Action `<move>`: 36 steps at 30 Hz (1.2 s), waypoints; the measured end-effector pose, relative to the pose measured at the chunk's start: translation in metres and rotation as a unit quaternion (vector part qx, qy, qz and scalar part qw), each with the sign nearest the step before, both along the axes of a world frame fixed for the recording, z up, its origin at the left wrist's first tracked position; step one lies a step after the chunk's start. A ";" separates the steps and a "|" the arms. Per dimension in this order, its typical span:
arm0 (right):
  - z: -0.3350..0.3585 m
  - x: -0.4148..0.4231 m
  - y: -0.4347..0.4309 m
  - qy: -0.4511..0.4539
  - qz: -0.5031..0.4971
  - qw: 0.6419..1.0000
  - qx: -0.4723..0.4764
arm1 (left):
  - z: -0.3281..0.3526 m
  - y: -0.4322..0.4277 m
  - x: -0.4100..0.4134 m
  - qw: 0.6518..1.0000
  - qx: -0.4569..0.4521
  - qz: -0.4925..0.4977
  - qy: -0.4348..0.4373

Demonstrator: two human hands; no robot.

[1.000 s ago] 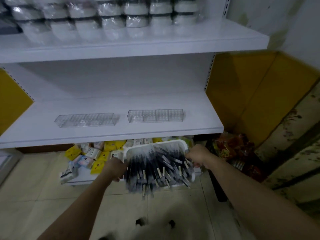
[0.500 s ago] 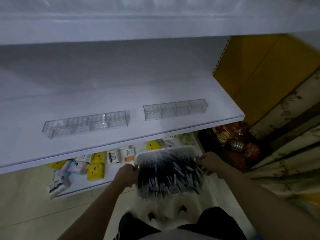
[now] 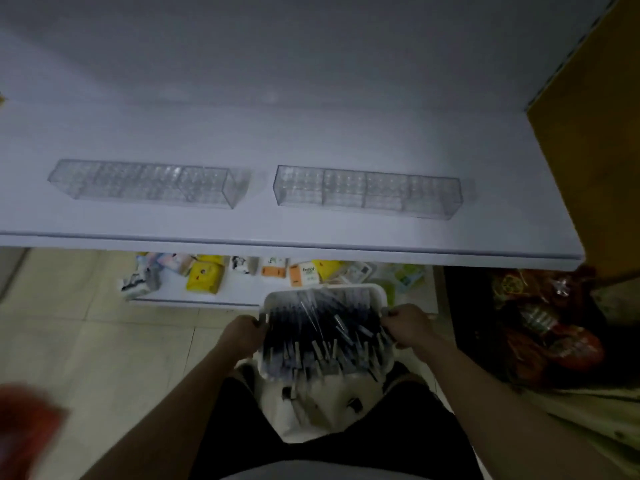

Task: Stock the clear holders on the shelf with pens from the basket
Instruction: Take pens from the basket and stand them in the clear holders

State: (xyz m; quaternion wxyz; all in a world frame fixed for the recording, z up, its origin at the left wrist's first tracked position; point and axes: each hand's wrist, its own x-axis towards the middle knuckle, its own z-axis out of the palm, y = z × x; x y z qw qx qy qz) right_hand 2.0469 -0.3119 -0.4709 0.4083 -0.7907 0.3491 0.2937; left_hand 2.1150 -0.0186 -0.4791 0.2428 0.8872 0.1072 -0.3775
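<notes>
A white basket (image 3: pixel 375 292) full of dark pens (image 3: pixel 322 337) hangs in front of me, below the shelf's front edge. My left hand (image 3: pixel 244 334) grips its left rim and my right hand (image 3: pixel 408 323) grips its right rim. On the white shelf (image 3: pixel 242 223) stand two clear holders side by side: the left holder (image 3: pixel 145 183) and the right holder (image 3: pixel 367 192). Both holders look empty, with several compartments each.
Under the shelf, a lower shelf (image 3: pixel 207 299) carries small yellow, white and orange packets (image 3: pixel 204 277). A dark bag of red wrapped goods (image 3: pixel 554 327) sits on the floor at right. A yellow panel (image 3: pixel 595 133) flanks the shelf's right side. A blurred red thing (image 3: pixel 24 431) shows at bottom left.
The view has come closer to the shelf and tilted down; the upper shelf has left the frame. Both hands still hold the basket, now nearer my body.
</notes>
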 end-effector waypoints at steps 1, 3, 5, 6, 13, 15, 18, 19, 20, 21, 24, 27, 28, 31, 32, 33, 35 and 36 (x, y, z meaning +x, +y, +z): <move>-0.010 0.004 -0.005 0.004 0.008 1.000 0.005 | -0.009 -0.004 -0.002 1.000 0.009 0.005 -0.004; -0.036 0.010 -0.008 0.009 0.017 1.000 0.002 | -0.032 -0.008 -0.005 1.000 0.021 0.013 -0.010; -0.066 0.011 -0.004 0.017 0.027 0.999 -0.012 | -0.060 -0.008 -0.008 1.000 0.015 0.019 0.002; -0.083 0.010 -0.001 0.019 0.030 0.999 -0.019 | -0.078 -0.005 -0.006 1.000 0.012 0.016 0.007; -0.199 0.011 0.023 0.048 0.024 0.998 -0.013 | -0.200 0.023 0.005 0.998 0.016 -0.041 0.044; -0.225 0.014 0.025 0.041 0.033 0.998 -0.033 | -0.230 0.023 0.007 0.998 0.013 -0.041 0.042; -0.261 0.019 0.027 0.016 0.040 0.997 -0.070 | -0.271 0.021 0.009 0.999 -0.017 -0.018 0.031; -0.273 0.019 0.027 0.003 0.039 0.995 -0.089 | -0.283 0.019 0.010 0.999 -0.029 -0.011 0.021; -0.287 0.018 0.026 -0.009 0.039 0.993 -0.109 | -0.296 0.017 0.010 0.999 -0.036 -0.010 0.006; -0.300 0.016 0.026 -0.021 0.040 0.991 -0.124 | -0.307 0.015 0.009 0.999 -0.034 -0.015 -0.015; -0.326 0.006 0.024 -0.080 0.027 0.984 -0.155 | -0.329 0.007 0.005 0.993 -0.046 -0.003 -0.109; -0.324 -0.012 0.025 -0.144 0.016 0.976 -0.163 | -0.325 0.008 -0.011 0.979 -0.103 0.046 -0.167; -0.317 -0.022 0.025 -0.160 0.012 0.974 -0.158 | -0.318 0.012 -0.023 0.976 -0.116 0.060 -0.176; -0.295 -0.053 0.029 -0.189 -0.007 0.969 -0.158 | -0.298 0.023 -0.054 0.967 -0.128 0.075 -0.206; -0.290 -0.061 0.030 -0.194 -0.018 0.969 -0.154 | -0.293 0.026 -0.062 0.965 -0.134 0.071 -0.214; -0.286 -0.069 0.031 -0.197 -0.029 0.968 -0.150 | -0.289 0.029 -0.070 0.963 -0.141 0.069 -0.218; -0.276 -0.085 0.038 -0.197 -0.041 0.969 -0.145 | -0.280 0.037 -0.088 0.962 -0.151 0.069 -0.215; -0.273 -0.092 0.042 -0.196 -0.044 0.970 -0.138 | -0.277 0.041 -0.096 0.964 -0.151 0.068 -0.210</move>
